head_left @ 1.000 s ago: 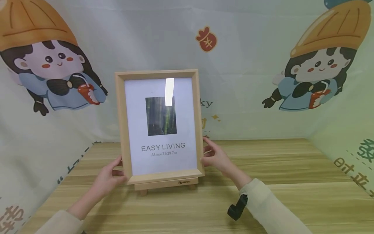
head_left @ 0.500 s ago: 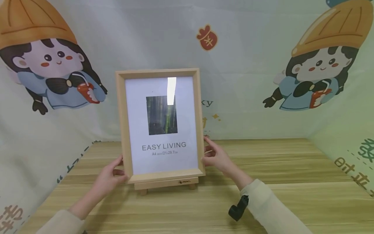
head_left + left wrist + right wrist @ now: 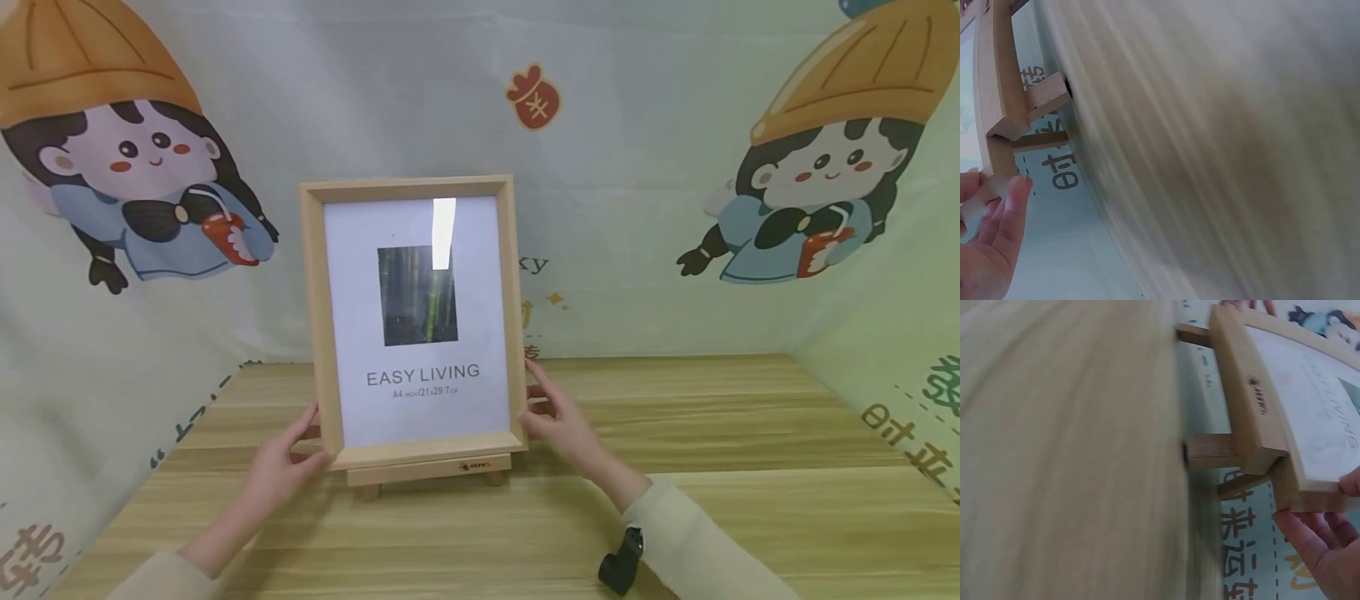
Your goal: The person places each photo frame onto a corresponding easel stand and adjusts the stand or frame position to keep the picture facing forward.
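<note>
A light wooden picture frame [image 3: 321, 325] stands upright, leaning slightly back, on a small wooden easel [image 3: 427, 472] in the head view. Its white sheet reads "EASY LIVING" below a dark bamboo picture. My left hand [image 3: 285, 462] grips the lower left side of the frame, thumb at the corner and fingers along the edge. On the opposite side my right hand [image 3: 562, 425] holds the lower right edge between thumb and fingers. The right wrist view shows the easel's ledge [image 3: 1250, 406] under the frame's bottom edge. The easel's upper part is hidden behind the frame.
A wood-grain table [image 3: 675, 517] carries the easel. Pale printed cloth [image 3: 637, 167] with cartoon figures rises behind and at both sides. A black strap-like device [image 3: 622, 562] hangs at the right sleeve [image 3: 690, 533].
The right wrist and its black device have dipped a little, and the right fingers sit slightly lower on the edge. The frame keeps its place on the easel between both hands.
</note>
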### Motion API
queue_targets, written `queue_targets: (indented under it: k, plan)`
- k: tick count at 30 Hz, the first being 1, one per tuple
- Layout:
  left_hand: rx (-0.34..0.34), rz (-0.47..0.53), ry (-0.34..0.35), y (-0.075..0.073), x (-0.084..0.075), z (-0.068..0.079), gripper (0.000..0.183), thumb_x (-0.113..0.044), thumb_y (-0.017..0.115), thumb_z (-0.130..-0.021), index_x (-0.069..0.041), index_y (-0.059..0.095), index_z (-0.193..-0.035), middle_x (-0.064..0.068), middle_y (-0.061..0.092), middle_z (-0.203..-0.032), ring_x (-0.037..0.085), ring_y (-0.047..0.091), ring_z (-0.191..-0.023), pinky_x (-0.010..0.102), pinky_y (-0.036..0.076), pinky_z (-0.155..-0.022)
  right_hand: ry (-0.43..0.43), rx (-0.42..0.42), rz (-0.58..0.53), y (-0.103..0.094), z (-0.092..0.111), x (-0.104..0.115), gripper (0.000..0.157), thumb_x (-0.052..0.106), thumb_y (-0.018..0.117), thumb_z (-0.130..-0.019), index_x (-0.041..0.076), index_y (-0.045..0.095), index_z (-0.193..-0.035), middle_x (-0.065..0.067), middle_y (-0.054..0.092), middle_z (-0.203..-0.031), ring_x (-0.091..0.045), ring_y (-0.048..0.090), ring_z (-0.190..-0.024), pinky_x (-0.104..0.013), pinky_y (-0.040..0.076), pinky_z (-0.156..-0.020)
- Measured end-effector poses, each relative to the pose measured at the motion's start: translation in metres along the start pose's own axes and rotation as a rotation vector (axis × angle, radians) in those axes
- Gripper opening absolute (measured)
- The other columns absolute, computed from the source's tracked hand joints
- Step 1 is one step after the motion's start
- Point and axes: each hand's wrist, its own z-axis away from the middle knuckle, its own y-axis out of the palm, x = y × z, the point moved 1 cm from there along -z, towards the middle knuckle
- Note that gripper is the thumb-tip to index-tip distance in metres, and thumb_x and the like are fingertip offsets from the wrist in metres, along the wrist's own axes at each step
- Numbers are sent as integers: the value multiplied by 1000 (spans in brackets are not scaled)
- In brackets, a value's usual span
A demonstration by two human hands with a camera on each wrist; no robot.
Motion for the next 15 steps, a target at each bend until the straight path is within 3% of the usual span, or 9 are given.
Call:
queue_targets:
  k: [7, 12, 15]
  plan:
    - [11, 0, -71, 6, 2, 5, 74, 1, 59, -85, -1, 15, -145, 35, 45, -124, 41, 60, -95, 29, 56, -64, -2, -2, 0, 6, 9, -5, 74, -7, 53, -83, 13, 22, -146, -28, 46, -124, -33, 55, -98, -31, 56, -67]
    - [44, 107, -129, 14, 3, 6, 89, -2, 64, -82, -11, 4, -148, 33, 41, -128, 36, 61, -94, 30, 56, -59, -6, 33, 3, 8, 17, -7, 73, -5, 52, -86, 12, 17, -147, -31, 42, -127, -37, 57, -96, -42, 56, -66]
    - [49, 171, -145, 18, 2, 6, 97, -2, 68, -79, -15, 0, -148, 31, 40, -127, 34, 61, -92, 31, 56, -58, 7, 65, 15, 9, 21, -8, 78, -2, 58, -85, 11, 13, -147, -33, 38, -130, -37, 59, -93, -41, 56, -67]
